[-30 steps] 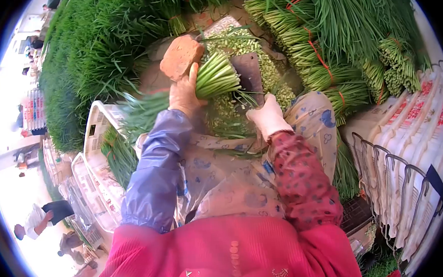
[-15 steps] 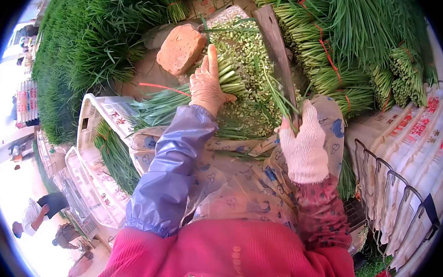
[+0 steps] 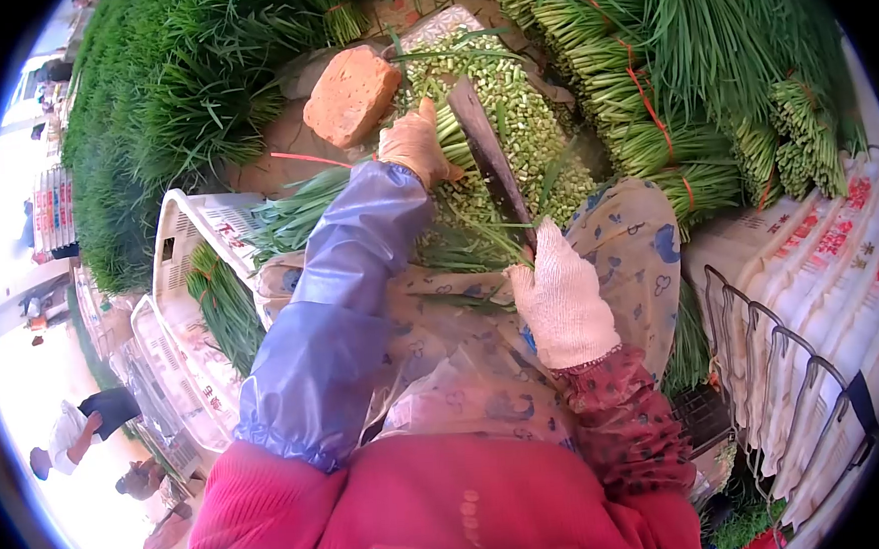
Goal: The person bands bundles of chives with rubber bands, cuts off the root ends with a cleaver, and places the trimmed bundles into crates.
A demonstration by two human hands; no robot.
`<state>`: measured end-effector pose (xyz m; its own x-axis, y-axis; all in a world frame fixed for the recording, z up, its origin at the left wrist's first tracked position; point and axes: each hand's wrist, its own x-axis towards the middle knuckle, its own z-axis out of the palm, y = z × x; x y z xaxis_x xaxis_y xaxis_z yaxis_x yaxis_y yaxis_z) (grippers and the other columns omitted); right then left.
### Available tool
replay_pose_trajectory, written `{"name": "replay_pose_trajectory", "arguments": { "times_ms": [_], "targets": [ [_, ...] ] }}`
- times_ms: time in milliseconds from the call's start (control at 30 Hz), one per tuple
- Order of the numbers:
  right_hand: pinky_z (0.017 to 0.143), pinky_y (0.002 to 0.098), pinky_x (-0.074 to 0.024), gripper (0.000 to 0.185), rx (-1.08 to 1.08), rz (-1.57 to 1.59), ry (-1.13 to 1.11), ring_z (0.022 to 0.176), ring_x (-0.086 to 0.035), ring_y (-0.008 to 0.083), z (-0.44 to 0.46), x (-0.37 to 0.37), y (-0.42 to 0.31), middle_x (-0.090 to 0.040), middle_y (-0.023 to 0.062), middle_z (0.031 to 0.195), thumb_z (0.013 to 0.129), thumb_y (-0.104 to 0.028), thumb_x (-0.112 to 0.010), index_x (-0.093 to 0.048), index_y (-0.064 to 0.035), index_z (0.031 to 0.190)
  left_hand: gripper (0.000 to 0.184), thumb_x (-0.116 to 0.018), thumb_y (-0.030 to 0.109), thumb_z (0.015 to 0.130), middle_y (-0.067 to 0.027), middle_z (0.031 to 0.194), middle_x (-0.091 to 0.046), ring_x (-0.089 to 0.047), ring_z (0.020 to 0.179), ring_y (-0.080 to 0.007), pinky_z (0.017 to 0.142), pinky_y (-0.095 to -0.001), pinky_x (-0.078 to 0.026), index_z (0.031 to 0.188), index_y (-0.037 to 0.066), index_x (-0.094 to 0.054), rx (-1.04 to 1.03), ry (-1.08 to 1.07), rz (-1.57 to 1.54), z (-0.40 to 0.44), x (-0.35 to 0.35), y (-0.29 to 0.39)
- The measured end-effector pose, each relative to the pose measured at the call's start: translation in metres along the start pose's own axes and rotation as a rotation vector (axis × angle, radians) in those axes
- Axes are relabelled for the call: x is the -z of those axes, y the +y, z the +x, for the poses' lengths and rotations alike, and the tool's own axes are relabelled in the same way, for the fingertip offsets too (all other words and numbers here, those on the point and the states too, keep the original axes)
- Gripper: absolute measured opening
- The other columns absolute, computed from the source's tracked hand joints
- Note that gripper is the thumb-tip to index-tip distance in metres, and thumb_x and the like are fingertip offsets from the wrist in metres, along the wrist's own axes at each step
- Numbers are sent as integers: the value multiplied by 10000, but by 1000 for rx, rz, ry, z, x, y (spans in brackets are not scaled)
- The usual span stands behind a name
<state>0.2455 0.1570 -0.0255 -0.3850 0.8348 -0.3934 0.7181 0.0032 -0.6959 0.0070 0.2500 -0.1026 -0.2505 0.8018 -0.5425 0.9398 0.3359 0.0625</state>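
My left hand (image 3: pixel 418 148), in a tan rubber glove, is closed over a bunch of garlic chives (image 3: pixel 307 210), whose leaves trail left and whose stem ends face right. In my white-knit-gloved right hand (image 3: pixel 565 306) is the handle end of a long, broad-bladed knife (image 3: pixel 490 148). The blade stands just right of the stem ends; whether it touches them I cannot tell. A few loose green stalks (image 3: pixel 482 230) hang along the knife near my right fingers. Chopped stem pieces (image 3: pixel 542 140) lie heaped under and beyond the blade, on a pale patterned surface (image 3: pixel 444 26).
An orange porous block (image 3: pixel 353 97) sits beyond my left hand. Tied chive bundles (image 3: pixel 609 97) are stacked at right, with loose greens (image 3: pixel 172 100) at left. White plastic crates (image 3: pixel 177 288) stand left; a wire rack (image 3: pixel 791 341) with printed white bags is at right.
The knife has swung left from the right side of the chopped pieces to the stem ends, with my right hand. My left hand's extended finger has drawn in around the bunch.
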Motion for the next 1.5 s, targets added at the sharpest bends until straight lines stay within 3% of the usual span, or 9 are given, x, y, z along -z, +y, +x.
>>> {"name": "replay_pose_trajectory", "arguments": {
  "times_ms": [567,800,933,1033,1133,1233,1367,1400,1500],
  "targets": [
    [761,537,-538,431,-164,-274,-250,909,-661,465,49,33,-33,-669,300,929,911,-249,-627,-500,61,1183,775,-890,416,644,-140,1210,-640,-630,1151,-303,941,-441,-495,1241,71,-536,-65,95,95,5,-20,6],
    [919,504,-525,325,-169,-148,-210,1046,-661,442,157,-40,-21,-676,306,1075,975,-121,-439,-535,83,1209,371,-764,164,701,-163,1091,-701,-684,1062,-324,853,-437,-536,1048,63,-681,-162,264,92,19,-42,-3],
    [900,517,-500,329,-9,-24,-205,1050,-634,463,171,-40,-10,-649,333,1079,946,-170,-506,-539,61,1178,734,-840,416,657,-181,1163,-664,-640,1113,-360,942,-459,-511,1244,59,-583,-30,0,119,16,-20,1],
    [934,494,-503,356,-137,-18,-185,1039,-651,440,141,-23,2,-667,300,1064,947,-163,-529,-519,65,1221,1428,-967,427,463,-192,1443,-498,-526,1296,-374,1035,-494,-453,1578,95,-140,-297,178,42,2,-21,-25],
    [932,496,-505,405,-189,-3,-212,1048,-650,434,110,-12,16,-665,297,1083,944,-203,-577,-504,69,1235,1486,-978,370,463,-229,1458,-485,-541,1276,-387,1039,-462,-455,1593,76,-60,-379,241,-26,-12,-9,-49],
    [931,492,-513,459,-271,-209,-176,1068,-648,421,93,-7,22,-643,271,1179,932,-224,-622,-481,40,1281,1359,-967,321,507,-213,1343,-591,-592,1217,-361,1017,-388,-471,1577,65,-169,-259,180,-299,2,-21,-67],
    [963,466,-487,551,10,-258,192,1139,-587,385,66,-4,21,-587,193,1241,879,-231,-675,-446,-38,1342,1013,-947,300,571,-183,1190,-676,-643,1122,-338,975,-385,-493,1424,42,-465,-288,329,-493,-32,-5,-89],
    [869,448,-525,381,89,-161,266,1030,-649,357,61,-5,18,-643,180,1120,905,-172,-621,-528,-9,1238,945,-941,308,586,-178,1175,-680,-657,1089,-331,957,-385,-504,1382,42,-508,-310,359,-639,-45,2,-98],
    [762,339,-549,287,-48,567,-301,883,-655,215,67,-20,15,-656,103,987,910,-142,-588,-597,5,1157,796,-922,198,667,-123,1178,-691,-678,1051,-241,938,-344,-530,1331,-8,-535,-390,590,-872,-103,28,-111]
  ]
}}
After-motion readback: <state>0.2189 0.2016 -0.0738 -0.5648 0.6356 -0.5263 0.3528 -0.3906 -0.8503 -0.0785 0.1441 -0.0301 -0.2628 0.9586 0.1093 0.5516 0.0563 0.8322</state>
